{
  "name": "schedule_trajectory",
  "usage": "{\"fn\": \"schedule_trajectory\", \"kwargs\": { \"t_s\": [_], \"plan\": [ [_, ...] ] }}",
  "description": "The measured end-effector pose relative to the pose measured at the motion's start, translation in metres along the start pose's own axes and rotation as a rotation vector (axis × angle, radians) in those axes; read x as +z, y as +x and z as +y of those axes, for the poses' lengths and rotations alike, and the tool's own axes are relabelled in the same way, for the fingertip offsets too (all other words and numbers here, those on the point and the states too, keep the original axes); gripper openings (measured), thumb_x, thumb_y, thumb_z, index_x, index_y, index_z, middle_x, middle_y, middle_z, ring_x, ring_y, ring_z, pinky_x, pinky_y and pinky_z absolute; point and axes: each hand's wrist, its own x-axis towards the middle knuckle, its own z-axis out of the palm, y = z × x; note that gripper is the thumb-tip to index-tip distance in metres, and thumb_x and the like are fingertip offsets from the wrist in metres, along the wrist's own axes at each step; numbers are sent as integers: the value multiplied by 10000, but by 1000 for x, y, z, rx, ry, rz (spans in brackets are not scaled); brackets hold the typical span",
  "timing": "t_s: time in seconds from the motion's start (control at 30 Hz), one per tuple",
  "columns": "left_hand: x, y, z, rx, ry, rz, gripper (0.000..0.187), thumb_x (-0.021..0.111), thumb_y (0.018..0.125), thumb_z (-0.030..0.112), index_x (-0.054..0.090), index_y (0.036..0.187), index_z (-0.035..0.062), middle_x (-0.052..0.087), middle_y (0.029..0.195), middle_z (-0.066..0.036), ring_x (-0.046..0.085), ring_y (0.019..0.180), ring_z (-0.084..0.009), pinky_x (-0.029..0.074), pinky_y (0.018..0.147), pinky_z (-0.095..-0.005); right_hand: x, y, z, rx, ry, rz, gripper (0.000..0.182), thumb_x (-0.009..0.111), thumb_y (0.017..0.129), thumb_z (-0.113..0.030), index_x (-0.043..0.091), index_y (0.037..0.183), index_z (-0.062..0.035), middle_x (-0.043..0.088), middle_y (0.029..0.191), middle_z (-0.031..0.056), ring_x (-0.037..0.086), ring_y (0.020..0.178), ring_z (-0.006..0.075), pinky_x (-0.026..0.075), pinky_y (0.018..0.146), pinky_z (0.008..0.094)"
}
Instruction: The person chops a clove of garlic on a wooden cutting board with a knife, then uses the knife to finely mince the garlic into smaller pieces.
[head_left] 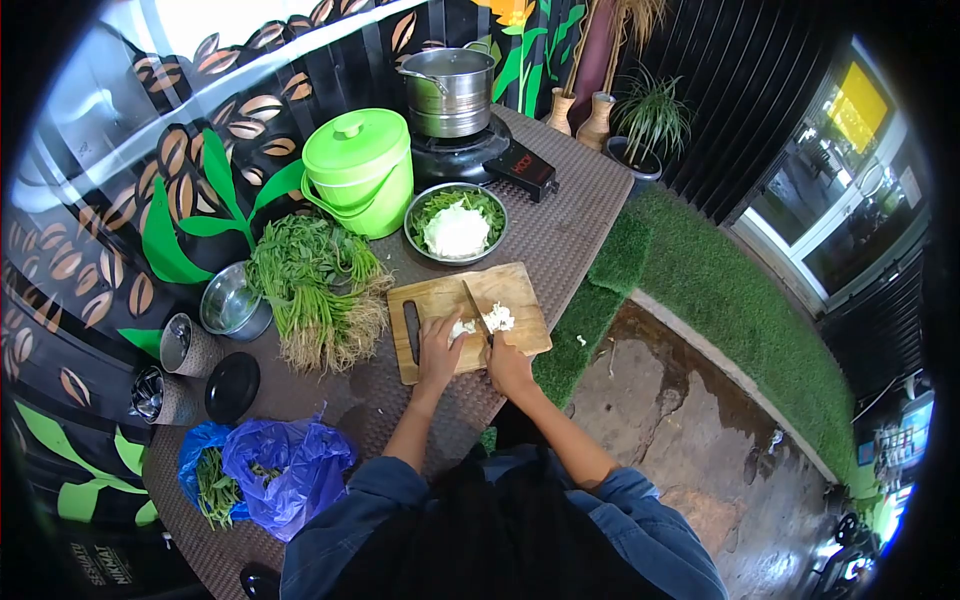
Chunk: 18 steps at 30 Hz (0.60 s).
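Wooden cutting board (435, 300) carries chopped white pieces (499, 318) right of the knife (472, 300) and a white chunk (461, 328) left of it; right hand (511, 369) wraps the knife handle, left hand (437, 352) has fingertips at the chunk, pinching or just pressing, can't tell. Likely risk: nicked fingertips if the chunk rolls or the blade slips, since they sit near the edge.
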Motion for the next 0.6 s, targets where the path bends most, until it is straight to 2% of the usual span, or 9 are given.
{"fn": "schedule_trajectory", "kwargs": {
  "t_s": [0.1,0.3,0.47,0.53,0.6],
  "plan": [
    [-1,1,1,99,137,-73,248,691,779,119,697,1025,88,643,1003,-41,526,960,-255,377,881,-381,3,-1,-3,8,-2,18,307,416,932,-249,409,1086,17,617,840,320,618,825,467,478,758,536],
    [8,0,-2,37,97,-47,133,713,758,154,735,884,119,650,983,7,512,993,-226,348,873,-369,-14,0,-13,11,-25,-40,324,409,934,-256,433,1056,43,617,870,322,623,847,457,485,772,524],
    [18,-3,-9,-19,80,-10,115,722,747,160,734,852,112,660,937,-5,525,968,-235,346,879,-382,-15,-5,-14,17,-67,-61,313,425,929,-244,443,1052,44,623,861,315,632,844,449,494,766,521],
    [16,-1,-5,-27,69,-1,112,722,746,158,731,846,108,663,917,-11,528,958,-237,346,878,-384,-4,-14,-13,6,-84,51,291,452,910,-202,437,1052,51,638,807,288,654,789,423,527,720,490],
    [13,0,-1,8,38,16,113,708,741,139,721,842,89,662,875,-35,533,947,-249,357,865,-381,6,-17,-14,27,-106,39,291,453,909,-197,434,1056,53,639,809,287,655,783,420,529,716,489]
  ]
}}
